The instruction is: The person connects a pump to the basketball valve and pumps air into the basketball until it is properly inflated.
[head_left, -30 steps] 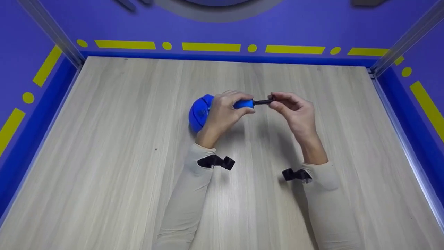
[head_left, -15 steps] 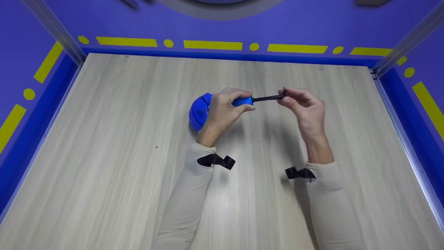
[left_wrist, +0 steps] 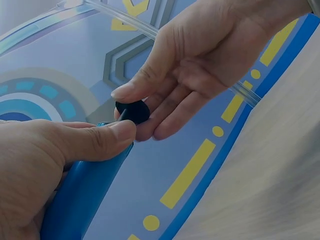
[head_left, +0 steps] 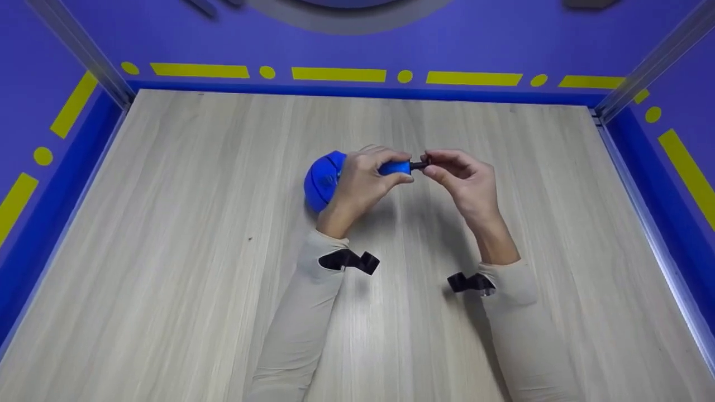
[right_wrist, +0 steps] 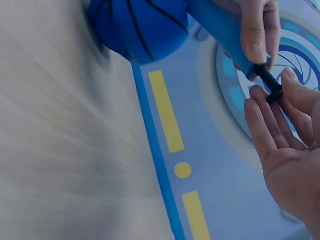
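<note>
My left hand (head_left: 360,181) grips the blue barrel of a small hand pump (head_left: 395,167), held sideways above the table. Beside that hand, partly hidden by it, sits a blue ball (head_left: 320,184) with black lines. The pump's far end points at the ball; in the right wrist view the barrel (right_wrist: 220,30) meets the ball's (right_wrist: 142,30) edge, though the exact joint is out of frame. My right hand (head_left: 466,184) pinches the black plunger handle (right_wrist: 274,95) between thumb and fingers. Only a short stretch of black rod shows between handle and barrel.
A pale wood-grain table (head_left: 195,223) lies under both hands. Blue panels with yellow marks (head_left: 339,74) stand along its back and sides. Black wrist mounts (head_left: 349,260) stick out from both sleeves.
The right hand first drew the plunger out to the right, then pushed it back left toward the barrel. The left hand and the ball stay nearly in place.
</note>
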The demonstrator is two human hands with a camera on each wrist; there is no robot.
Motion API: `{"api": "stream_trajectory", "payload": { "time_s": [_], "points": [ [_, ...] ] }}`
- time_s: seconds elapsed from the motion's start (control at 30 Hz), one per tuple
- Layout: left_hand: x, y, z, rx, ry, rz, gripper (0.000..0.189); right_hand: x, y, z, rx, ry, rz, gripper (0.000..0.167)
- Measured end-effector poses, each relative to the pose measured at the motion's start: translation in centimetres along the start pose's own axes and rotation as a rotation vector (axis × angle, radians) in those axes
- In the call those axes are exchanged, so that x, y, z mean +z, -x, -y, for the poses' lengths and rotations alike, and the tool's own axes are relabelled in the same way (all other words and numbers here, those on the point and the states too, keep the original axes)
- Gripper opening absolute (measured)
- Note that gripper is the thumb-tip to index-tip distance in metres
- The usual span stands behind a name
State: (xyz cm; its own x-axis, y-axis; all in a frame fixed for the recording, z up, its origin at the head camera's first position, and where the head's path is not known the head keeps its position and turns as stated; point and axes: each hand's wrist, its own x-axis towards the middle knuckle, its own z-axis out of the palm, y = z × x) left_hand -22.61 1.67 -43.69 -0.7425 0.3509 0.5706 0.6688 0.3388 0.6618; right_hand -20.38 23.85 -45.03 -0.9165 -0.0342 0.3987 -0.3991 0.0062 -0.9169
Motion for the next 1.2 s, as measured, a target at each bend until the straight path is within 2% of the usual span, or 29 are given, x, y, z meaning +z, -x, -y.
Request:
{"api": "stream_trajectory", "payload": {
  "time_s": [0.07, 0.17, 0.3, 0.4, 0.5, 0.67, 0.87, 1.03, 1.2],
  "points": [
    [-0.1, 0.0, 0.2, 0.008, 0.003, -0.018, 0.030, -0.8, -0.1, 0.2, -0.007, 0.008, -0.012, 0.027],
    [-0.4, 0.0, 0.5, 0.004, 0.003, -0.047, 0.031, -2.2, -0.2, 0.6, -0.011, -0.041, -0.067, 0.026],
    [-0.7, 0.1, 0.6, -0.016, 0.014, -0.050, 0.032, -4.1, -0.3, 1.0, -0.024, -0.117, -0.147, 0.024],
    [-0.7, 0.0, 0.5, -0.018, 0.021, -0.053, 0.031, -4.6, -0.4, 1.1, -0.035, -0.147, -0.159, 0.024],
    [-0.5, 0.0, 0.3, -0.014, 0.018, -0.065, 0.030, -4.1, -0.4, 0.8, -0.031, -0.153, -0.141, 0.024],
    [0.1, -0.1, -0.1, 0.012, -0.004, -0.086, 0.027, -1.5, -0.2, 0.2, 0.000, -0.132, -0.090, 0.024],
    [0.3, -0.1, -0.3, 0.037, -0.012, -0.061, 0.027, 1.1, 0.2, -0.1, 0.005, -0.078, -0.020, 0.025],
    [0.2, 0.0, -0.2, 0.035, 0.005, -0.063, 0.029, 1.1, 0.1, 0.1, -0.001, -0.043, -0.008, 0.027],
    [0.2, 0.1, -0.1, 0.030, 0.007, -0.056, 0.031, -0.2, 0.1, 0.4, -0.006, 0.042, -0.010, 0.026]
  ]
}}
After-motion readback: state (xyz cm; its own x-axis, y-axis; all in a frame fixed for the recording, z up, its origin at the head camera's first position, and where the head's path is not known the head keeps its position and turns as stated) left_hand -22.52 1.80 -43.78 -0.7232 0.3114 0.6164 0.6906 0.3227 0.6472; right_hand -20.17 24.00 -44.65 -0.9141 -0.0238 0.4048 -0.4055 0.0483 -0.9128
